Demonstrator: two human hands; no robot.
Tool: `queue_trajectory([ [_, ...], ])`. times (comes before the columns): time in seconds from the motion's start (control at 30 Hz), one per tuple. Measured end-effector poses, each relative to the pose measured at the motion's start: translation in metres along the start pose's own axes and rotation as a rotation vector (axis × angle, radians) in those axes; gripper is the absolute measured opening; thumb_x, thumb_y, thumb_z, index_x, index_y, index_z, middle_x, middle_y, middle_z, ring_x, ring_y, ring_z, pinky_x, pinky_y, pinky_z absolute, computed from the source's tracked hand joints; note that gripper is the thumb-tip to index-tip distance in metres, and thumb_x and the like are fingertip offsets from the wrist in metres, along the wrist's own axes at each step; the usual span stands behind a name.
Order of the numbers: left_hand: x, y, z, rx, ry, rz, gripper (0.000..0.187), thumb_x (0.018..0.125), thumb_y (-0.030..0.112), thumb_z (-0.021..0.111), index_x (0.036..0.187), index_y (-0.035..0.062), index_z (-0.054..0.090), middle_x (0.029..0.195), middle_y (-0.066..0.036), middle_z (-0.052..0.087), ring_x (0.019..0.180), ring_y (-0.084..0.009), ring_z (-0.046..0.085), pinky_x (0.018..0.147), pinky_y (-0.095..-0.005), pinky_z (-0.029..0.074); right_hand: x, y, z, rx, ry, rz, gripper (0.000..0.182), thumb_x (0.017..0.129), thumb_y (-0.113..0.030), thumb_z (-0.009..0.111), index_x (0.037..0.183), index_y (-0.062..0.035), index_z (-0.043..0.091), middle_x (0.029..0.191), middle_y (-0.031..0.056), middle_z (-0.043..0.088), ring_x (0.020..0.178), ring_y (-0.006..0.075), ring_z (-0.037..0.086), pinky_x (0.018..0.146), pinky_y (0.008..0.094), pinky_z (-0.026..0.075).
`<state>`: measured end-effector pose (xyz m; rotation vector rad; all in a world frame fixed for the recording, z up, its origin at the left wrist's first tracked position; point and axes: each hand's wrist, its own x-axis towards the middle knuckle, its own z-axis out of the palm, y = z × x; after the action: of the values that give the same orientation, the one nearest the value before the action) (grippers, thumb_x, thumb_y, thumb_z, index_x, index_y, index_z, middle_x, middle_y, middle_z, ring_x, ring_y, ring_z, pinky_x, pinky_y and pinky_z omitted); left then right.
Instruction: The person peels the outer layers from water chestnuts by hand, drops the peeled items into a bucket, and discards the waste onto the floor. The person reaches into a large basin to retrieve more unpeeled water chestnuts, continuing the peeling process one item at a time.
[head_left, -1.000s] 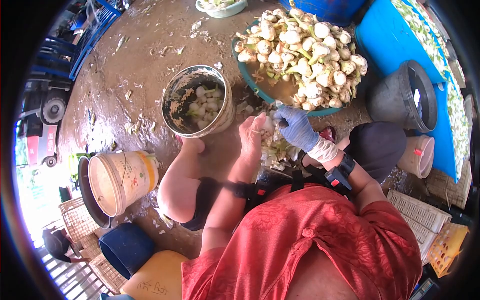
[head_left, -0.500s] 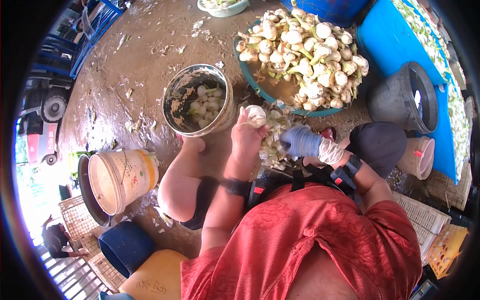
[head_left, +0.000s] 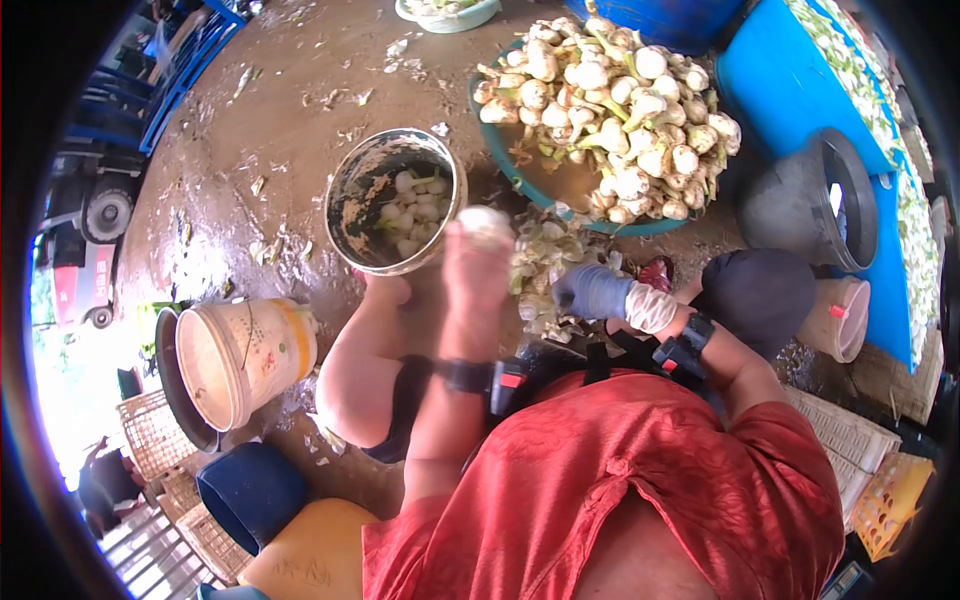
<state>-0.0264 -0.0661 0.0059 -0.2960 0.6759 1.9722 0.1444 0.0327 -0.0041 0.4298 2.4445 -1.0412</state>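
Blurred by motion, my bare left hand [head_left: 478,265] is closed around a white garlic bulb [head_left: 484,224], beside the rim of a light bucket [head_left: 452,165]. Several peeled bulbs [head_left: 415,210] lie inside that bucket. My right hand [head_left: 594,292], in a blue-grey glove, is curled into a fist over a heap of peelings [head_left: 545,255]; whatever it may hold is hidden. Ahead stands a wide green basin [head_left: 510,168] with brownish water and a tall pile of stemmed, unpeeled garlic bulbs [head_left: 625,110].
A tilted white bucket [head_left: 270,350], a dark blue bucket [head_left: 250,495] and a yellow container [head_left: 315,545] are on the left. To the right are a grey bucket [head_left: 800,205], a pinkish bucket [head_left: 840,315] and a blue trough [head_left: 800,80]. Scraps litter the wet floor.
My left hand has moved slightly left, toward the bucket, with the garlic bulb still in it. The right hand has shifted slightly down and left and stays closed.
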Motion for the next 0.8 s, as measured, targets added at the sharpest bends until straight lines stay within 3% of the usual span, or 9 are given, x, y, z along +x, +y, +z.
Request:
queue_trajectory([
  [0.07,-0.002,0.029,0.026,-0.14,0.055,0.242,0.063,0.091,0.056,0.042,0.113,-0.0027,0.048,0.103,-0.015,0.058,0.097,-0.0265,0.057,0.081,-0.0363,0.05,0.003,0.006,0.004,0.021,0.018,0.001,0.018,0.074,-0.024,0.065,0.082,-0.0087,0.065,0.074,0.0144,0.063,0.072,0.0322,0.062,0.068,0.0426,0.048],
  [0.17,0.006,0.036,0.014,-0.101,0.176,0.185,0.063,0.091,0.056,0.042,0.106,-0.0044,0.049,0.099,-0.015,0.057,0.098,-0.0288,0.054,0.085,-0.0398,0.046,0.015,0.03,0.001,0.014,0.173,-0.053,0.014,0.075,-0.022,0.065,0.078,-0.0083,0.063,0.079,0.0142,0.064,0.076,0.0318,0.063,0.069,0.042,0.049],
  [0.23,0.013,0.018,-0.018,-0.025,-0.031,0.013,0.044,0.094,0.045,0.045,0.091,0.0026,0.053,0.096,-0.015,0.057,0.091,-0.0271,0.055,0.08,-0.0377,0.045,0.02,0.041,-0.018,-0.101,0.503,0.202,0.018,0.076,-0.024,0.065,0.084,-0.008,0.061,0.082,0.0143,0.065,0.078,0.0321,0.064,0.071,0.0425,0.049],
  [0.33,0.001,0.001,-0.004,0.164,0.106,-0.059,0.032,0.094,0.037,0.048,0.092,0.0051,0.055,0.093,-0.013,0.059,0.086,-0.0252,0.057,0.077,-0.0358,0.046,0.032,0.068,-0.041,-0.202,0.364,0.447,0.039,0.08,-0.031,0.062,0.11,-0.0071,0.053,0.096,0.0172,0.064,0.091,0.0347,0.062,0.079,0.0425,0.048],
  [0.47,-0.003,-0.005,0.007,0.317,0.032,-0.109,0.021,0.093,0.026,0.051,0.094,0.0056,0.056,0.087,-0.009,0.061,0.077,-0.0203,0.059,0.069,-0.0307,0.047,0.056,0.075,-0.038,-0.189,0.382,0.635,0.056,0.082,-0.044,0.06,0.118,-0.0028,0.051,0.105,0.0204,0.063,0.097,0.0351,0.061,0.085,0.0421,0.047],
  [0.6,-0.006,-0.01,0.01,0.415,0.028,-0.105,0.019,0.093,0.022,0.05,0.095,0.0042,0.056,0.086,-0.008,0.062,0.076,-0.0187,0.061,0.067,-0.0286,0.049,0.084,0.065,-0.051,0.007,0.449,0.527,0.053,0.082,-0.044,0.06,0.116,-0.0049,0.055,0.106,0.0179,0.064,0.097,0.0361,0.061,0.086,0.0414,0.047],
  [0.63,-0.005,-0.011,0.011,0.474,0.015,-0.089,0.022,0.094,0.024,0.048,0.096,0.0039,0.056,0.088,-0.008,0.061,0.079,-0.0195,0.061,0.069,-0.0296,0.05,0.092,0.062,-0.041,0.163,0.488,0.229,0.052,0.084,-0.046,0.058,0.118,-0.0069,0.055,0.11,0.0173,0.062,0.099,0.0366,0.06,0.087,0.0418,0.046],
  [0.7,-0.007,-0.01,0.014,0.466,0.002,-0.085,0.021,0.094,0.023,0.049,0.096,0.0037,0.056,0.088,-0.008,0.062,0.078,-0.0191,0.061,0.068,-0.0292,0.05,0.116,0.057,-0.007,-0.081,0.698,-0.022,0.05,0.084,-0.043,0.059,0.119,-0.0073,0.054,0.12,0.0195,0.056,0.101,0.0369,0.059,0.088,0.0421,0.046],
  [0.8,-0.01,-0.008,0.011,0.457,0.018,-0.083,0.02,0.093,0.021,0.049,0.097,0.0033,0.056,0.088,-0.008,0.062,0.079,-0.0184,0.061,0.068,-0.0285,0.05,0.112,0.039,-0.002,-0.047,0.722,0.052,0.046,0.083,-0.04,0.06,0.116,-0.0074,0.055,0.127,0.0208,0.05,0.103,0.0363,0.058,0.087,0.0423,0.046],
])
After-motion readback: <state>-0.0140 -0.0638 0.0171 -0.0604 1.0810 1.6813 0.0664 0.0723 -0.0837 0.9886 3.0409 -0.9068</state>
